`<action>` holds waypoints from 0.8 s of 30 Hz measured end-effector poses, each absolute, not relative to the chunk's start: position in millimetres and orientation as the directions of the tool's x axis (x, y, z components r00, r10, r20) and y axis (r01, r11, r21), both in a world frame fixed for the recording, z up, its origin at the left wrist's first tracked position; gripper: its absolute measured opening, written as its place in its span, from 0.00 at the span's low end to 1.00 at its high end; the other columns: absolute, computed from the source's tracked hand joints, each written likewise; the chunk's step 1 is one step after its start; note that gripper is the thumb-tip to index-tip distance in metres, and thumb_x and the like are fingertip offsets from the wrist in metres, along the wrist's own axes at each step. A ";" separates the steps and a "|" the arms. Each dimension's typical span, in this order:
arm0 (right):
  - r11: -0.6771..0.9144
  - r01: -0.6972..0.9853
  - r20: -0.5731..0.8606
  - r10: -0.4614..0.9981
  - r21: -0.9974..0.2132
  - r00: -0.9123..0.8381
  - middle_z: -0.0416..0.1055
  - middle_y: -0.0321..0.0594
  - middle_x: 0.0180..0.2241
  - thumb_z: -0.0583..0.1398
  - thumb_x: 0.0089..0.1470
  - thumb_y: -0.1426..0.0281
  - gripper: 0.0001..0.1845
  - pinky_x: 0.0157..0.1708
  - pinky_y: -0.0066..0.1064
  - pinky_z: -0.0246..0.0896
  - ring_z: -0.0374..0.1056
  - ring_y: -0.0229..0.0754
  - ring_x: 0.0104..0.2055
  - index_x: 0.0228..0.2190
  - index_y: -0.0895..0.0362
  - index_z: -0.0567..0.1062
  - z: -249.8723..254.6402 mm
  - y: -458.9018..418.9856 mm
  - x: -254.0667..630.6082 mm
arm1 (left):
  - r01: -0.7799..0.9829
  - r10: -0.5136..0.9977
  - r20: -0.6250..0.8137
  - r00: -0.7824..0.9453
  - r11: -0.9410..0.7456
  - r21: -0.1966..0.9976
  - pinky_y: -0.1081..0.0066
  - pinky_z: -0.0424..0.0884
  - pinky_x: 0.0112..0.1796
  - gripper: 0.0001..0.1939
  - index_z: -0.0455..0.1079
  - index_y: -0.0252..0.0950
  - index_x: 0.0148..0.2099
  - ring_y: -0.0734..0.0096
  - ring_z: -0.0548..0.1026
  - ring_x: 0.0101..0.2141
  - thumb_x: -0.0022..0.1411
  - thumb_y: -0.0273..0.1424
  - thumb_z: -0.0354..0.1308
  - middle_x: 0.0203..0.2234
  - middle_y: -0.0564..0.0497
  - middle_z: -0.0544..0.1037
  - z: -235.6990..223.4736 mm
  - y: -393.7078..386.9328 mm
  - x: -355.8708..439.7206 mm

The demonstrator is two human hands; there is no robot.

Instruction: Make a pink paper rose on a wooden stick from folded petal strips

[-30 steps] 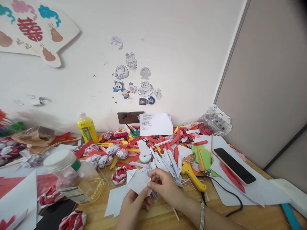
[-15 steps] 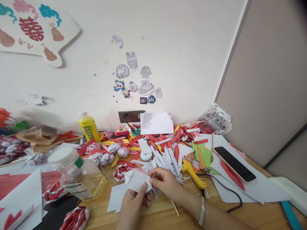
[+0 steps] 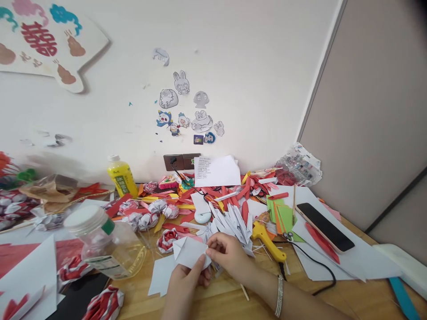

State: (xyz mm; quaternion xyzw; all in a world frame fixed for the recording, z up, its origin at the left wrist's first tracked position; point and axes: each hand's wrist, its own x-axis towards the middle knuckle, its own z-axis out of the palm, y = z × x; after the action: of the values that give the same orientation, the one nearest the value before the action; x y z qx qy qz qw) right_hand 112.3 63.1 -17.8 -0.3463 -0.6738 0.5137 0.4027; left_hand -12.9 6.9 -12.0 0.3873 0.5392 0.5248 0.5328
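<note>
A small sheet of white paper (image 3: pixel 189 251) with a folded corner at its upper left is held up over the desk. My left hand (image 3: pixel 190 278) grips its lower edge, thumb on top and fingers underneath. My right hand (image 3: pixel 228 255) pinches the paper's right corner between thumb and forefinger. More white paper squares (image 3: pixel 160 275) lie on the desk just left of my left hand. Behind my right hand is a heap of folded white paper strips (image 3: pixel 230 224). A red and white paper rose (image 3: pixel 167 240) sits just beyond the held sheet.
To the left stand a clear jar (image 3: pixel 111 249) of yellowish liquid and a yellow drink bottle (image 3: pixel 122 178). On the right lie a yellow glue gun (image 3: pixel 269 243) with a black cord, green paper (image 3: pixel 282 218) and a phone (image 3: pixel 325 226). Red paper strips (image 3: pixel 245 191) fill the back.
Both hands keep the same hold on the white paper, with hardly any movement. The whole view has shifted slightly.
</note>
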 end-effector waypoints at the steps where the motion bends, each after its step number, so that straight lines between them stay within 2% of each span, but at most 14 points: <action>1: 0.234 0.057 0.187 0.880 -0.970 -0.436 0.66 0.32 0.24 0.58 0.47 0.72 0.04 0.27 0.26 0.56 0.62 0.36 0.27 0.30 0.58 0.71 -17.0 62.6 112.2 | -0.127 0.976 -0.159 -0.146 0.141 0.982 0.72 0.63 0.23 0.18 0.68 0.34 0.17 0.72 0.67 0.17 0.50 0.42 0.57 0.13 0.52 0.72 -8.8 5.1 -11.5; 6: 0.264 0.099 0.196 0.878 -0.959 -0.437 0.63 0.31 0.21 0.56 0.48 0.73 0.02 0.25 0.25 0.54 0.59 0.34 0.24 0.26 0.59 0.69 -12.2 60.9 111.4 | -0.025 0.967 -0.152 -0.207 0.150 0.988 0.72 0.63 0.24 0.17 0.68 0.35 0.16 0.70 0.67 0.17 0.50 0.41 0.58 0.11 0.53 0.72 0.4 0.6 -8.2; 11: 0.299 0.165 0.212 0.890 -0.940 -0.404 0.62 0.30 0.20 0.56 0.47 0.75 0.02 0.24 0.24 0.53 0.58 0.34 0.24 0.24 0.58 0.68 -12.7 60.3 110.5 | -0.013 0.967 -0.165 -0.196 0.166 0.986 0.71 0.63 0.23 0.19 0.68 0.35 0.16 0.69 0.68 0.16 0.48 0.44 0.58 0.11 0.52 0.72 -7.5 5.6 -12.4; 17: 0.359 0.154 0.260 0.857 -0.921 -0.445 0.64 0.32 0.25 0.57 0.47 0.76 0.06 0.26 0.25 0.55 0.61 0.35 0.27 0.31 0.57 0.69 -18.7 59.8 110.7 | -0.045 0.967 -0.142 -0.212 0.135 0.990 0.73 0.62 0.22 0.19 0.67 0.35 0.16 0.72 0.66 0.15 0.50 0.43 0.57 0.10 0.54 0.70 -5.7 3.7 -11.9; 22: 0.316 0.081 0.250 0.860 -0.945 -0.444 0.65 0.32 0.25 0.55 0.49 0.75 0.09 0.28 0.27 0.57 0.63 0.37 0.28 0.36 0.57 0.69 -24.1 61.4 109.6 | -0.175 0.969 -0.181 -0.167 0.152 0.973 0.72 0.64 0.21 0.19 0.68 0.34 0.19 0.71 0.68 0.16 0.49 0.45 0.57 0.12 0.52 0.72 -4.5 4.0 -8.6; 24: 0.295 0.054 0.246 0.873 -0.954 -0.421 0.64 0.32 0.25 0.54 0.50 0.76 0.11 0.29 0.27 0.58 0.63 0.37 0.28 0.38 0.56 0.68 -25.3 62.4 109.2 | -0.161 0.966 -0.188 -0.178 0.160 0.974 0.72 0.64 0.20 0.18 0.67 0.34 0.20 0.71 0.68 0.16 0.46 0.45 0.60 0.12 0.52 0.73 -6.8 5.5 -8.2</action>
State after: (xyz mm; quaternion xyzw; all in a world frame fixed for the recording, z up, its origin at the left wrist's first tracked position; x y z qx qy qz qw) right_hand 109.2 62.4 -25.3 -0.3374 -0.6869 0.4887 0.4189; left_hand -8.2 5.5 -6.8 0.3656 0.5501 0.5352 0.5265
